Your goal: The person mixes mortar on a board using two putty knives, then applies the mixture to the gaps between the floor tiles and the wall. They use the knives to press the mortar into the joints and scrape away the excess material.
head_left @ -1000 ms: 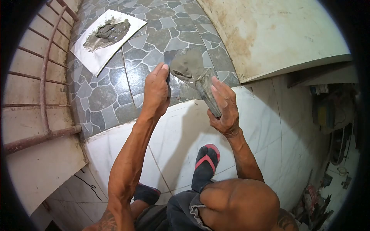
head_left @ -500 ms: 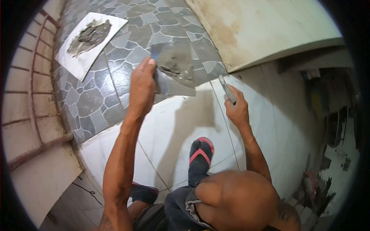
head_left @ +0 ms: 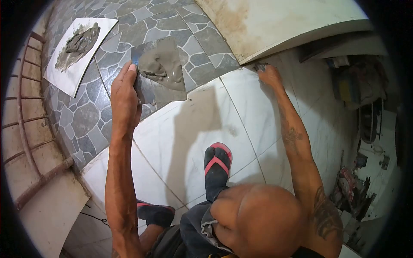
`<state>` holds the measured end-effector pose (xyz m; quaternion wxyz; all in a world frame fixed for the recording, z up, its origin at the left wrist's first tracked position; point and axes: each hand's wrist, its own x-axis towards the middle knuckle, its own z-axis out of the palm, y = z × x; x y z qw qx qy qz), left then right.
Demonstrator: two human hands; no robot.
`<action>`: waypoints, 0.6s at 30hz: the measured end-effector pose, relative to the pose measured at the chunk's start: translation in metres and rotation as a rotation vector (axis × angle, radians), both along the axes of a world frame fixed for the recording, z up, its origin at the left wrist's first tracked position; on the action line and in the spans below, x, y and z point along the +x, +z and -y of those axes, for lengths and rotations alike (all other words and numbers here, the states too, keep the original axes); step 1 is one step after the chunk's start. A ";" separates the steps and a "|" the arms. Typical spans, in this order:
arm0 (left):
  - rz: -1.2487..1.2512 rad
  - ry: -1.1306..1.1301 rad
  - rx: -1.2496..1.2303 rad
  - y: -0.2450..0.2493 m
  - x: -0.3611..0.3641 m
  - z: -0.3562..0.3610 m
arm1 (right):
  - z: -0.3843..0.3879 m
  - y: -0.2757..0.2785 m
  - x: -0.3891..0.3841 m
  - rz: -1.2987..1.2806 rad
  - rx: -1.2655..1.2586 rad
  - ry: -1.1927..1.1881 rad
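My left hand point(head_left: 124, 92) grips the left edge of a flat, see-through plate point(head_left: 148, 92), its fingers closed on it. Wet grey mortar point(head_left: 161, 69) is heaped on the plate, which is over the edge between stone-pattern and white tiles. My right hand point(head_left: 271, 76) is closed round a small trowel point(head_left: 260, 67), mostly hidden, close to the lower edge of the cream wall point(head_left: 275, 30). On the stone-pattern tiles at the upper left lies a white board point(head_left: 75, 81) with more grey mortar point(head_left: 79, 45).
A rusty metal railing point(head_left: 21, 107) runs down the left side. White floor tiles point(head_left: 159, 142) lie under my feet, which wear dark socks and red-strapped sandals point(head_left: 217, 162). Bags and debris point(head_left: 350, 185) are heaped at the right. A thin black wire point(head_left: 97, 218) is at the lower left.
My right hand has moved up with the trowel, to the wall's lower edge. The view has shifted, and my left hand still holds the loaded plate, now further left in view.
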<state>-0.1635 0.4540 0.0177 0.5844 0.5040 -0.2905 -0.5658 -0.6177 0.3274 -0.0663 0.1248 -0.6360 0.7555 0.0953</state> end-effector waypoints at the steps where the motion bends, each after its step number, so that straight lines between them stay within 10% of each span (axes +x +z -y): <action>1: -0.013 -0.009 -0.007 0.002 0.001 -0.001 | -0.006 -0.007 0.011 0.022 -0.046 0.032; 9: -0.011 -0.059 -0.030 0.007 0.010 0.003 | -0.068 0.018 0.127 0.655 -0.108 0.306; 18: 0.036 -0.024 -0.003 -0.012 0.029 -0.002 | -0.017 0.005 0.107 -0.067 -0.083 0.170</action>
